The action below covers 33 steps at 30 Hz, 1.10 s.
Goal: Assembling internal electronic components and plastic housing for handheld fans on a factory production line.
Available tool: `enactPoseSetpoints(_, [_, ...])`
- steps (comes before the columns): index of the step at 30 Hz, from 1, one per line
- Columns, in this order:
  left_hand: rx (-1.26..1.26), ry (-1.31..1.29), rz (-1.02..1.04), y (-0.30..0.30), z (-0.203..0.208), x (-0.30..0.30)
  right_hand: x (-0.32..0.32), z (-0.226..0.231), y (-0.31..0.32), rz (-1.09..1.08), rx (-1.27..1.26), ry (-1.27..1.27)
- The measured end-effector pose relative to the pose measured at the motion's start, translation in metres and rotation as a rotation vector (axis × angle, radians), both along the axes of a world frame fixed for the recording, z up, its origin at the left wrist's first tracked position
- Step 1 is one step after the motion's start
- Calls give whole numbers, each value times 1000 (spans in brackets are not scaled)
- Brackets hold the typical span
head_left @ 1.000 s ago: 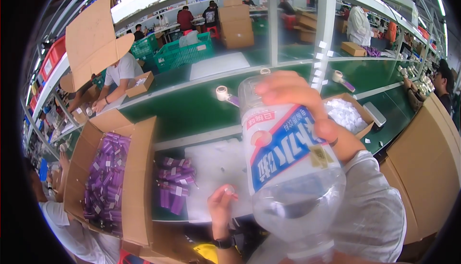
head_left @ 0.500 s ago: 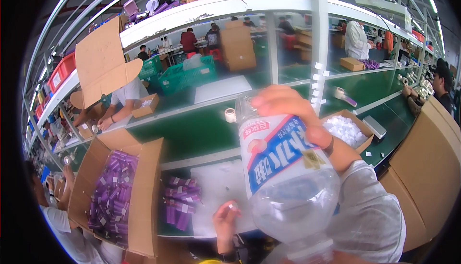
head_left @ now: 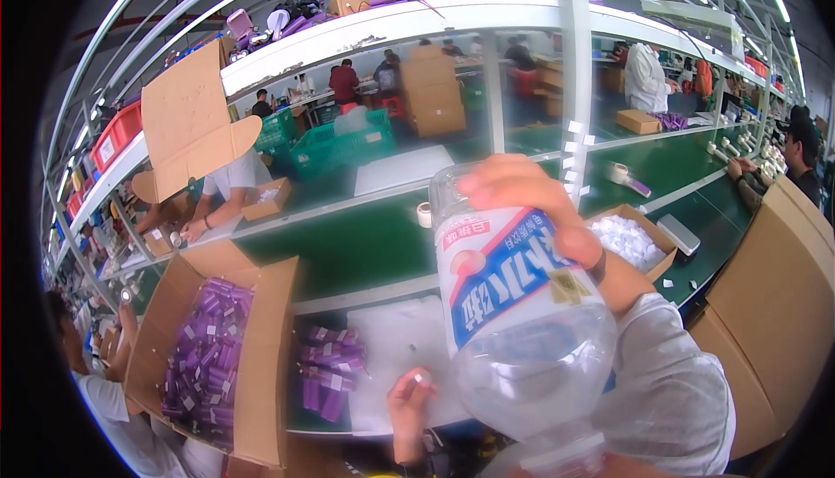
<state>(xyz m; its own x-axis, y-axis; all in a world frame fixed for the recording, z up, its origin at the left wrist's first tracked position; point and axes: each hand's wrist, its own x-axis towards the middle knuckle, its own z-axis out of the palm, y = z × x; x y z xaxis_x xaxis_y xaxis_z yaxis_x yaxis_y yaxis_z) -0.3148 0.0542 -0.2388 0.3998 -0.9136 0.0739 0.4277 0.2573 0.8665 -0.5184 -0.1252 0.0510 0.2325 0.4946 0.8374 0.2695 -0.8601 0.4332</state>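
My right hand is wrapped around the base end of a large clear plastic drink bottle with a white, blue and pink label. The bottle is raised and tilted, its neck end pointing down toward me at the lower edge. No liquid can be made out clearly inside. Lower down, my left hand is closed, pinching a small white piece too small to name. Beneath that hand is a white sheet on the bench. A small pile of purple cylindrical battery packs lies left of it.
An open carton full of purple packs stands at left. Right of the bottle are a box of white paper pieces, a grey flat case and large cardboard. Tape rolls lie on the green belt. Co-workers sit on both sides.
The scene sits slightly lower and further right in the picture. Both hands keep nearly the same pose, with the bottle still raised and tilted.
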Motion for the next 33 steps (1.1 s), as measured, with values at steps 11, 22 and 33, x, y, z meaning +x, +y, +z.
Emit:
enactPoseSetpoints(11, [53, -158, 6, 3, -1, -3, 8, -20, 13, 27, 96, 59])
enactPoseSetpoints(22, [-5, -24, 183, 27, 72, -33, -9, -135, 56, 302, 904, 543])
enactPoseSetpoints(33, [-439, -643, 314, 53, 149, -56, -8, -176, 78, 184, 1038, 824])
